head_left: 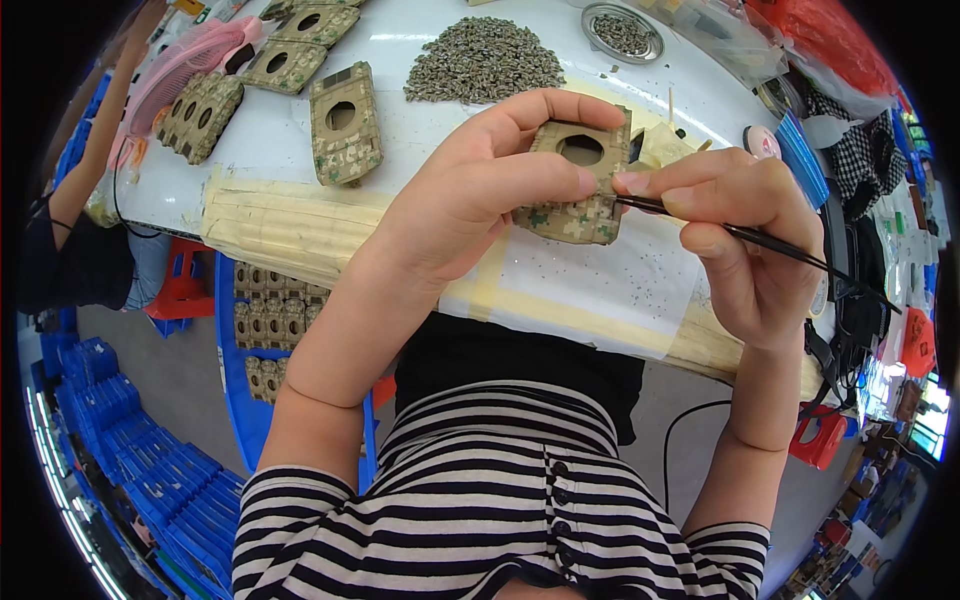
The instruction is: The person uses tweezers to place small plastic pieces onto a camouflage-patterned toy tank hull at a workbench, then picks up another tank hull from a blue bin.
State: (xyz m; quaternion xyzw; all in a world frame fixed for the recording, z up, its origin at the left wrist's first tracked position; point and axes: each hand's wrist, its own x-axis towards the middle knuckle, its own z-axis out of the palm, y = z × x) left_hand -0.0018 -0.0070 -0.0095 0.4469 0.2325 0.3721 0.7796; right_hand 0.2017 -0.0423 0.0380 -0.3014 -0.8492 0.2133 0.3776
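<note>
My left hand [465,190] is closed around a toy tank hull [568,222] in tan and green pixel camouflage, with a round hole in its top. The thumb lies across the hull near the hole, and the fingers curl over its far edge. My right hand [755,215] grips a pair of black tweezers [775,246] whose tips reach the hull's right side. Right fingertips are at that same edge. Whether the tweezer tips hold a small part cannot be made out. White paper [560,285] with scattered specks lies below the hull.
A heap of small grey-brown parts [485,62] and a round metal dish [640,50] stand beyond my hands. More hulls [345,130] lie at left, near a pink mesh fan [185,75]. A blue tray [232,400] holds hulls below the table. Another person's arm [95,150] is at far left.
</note>
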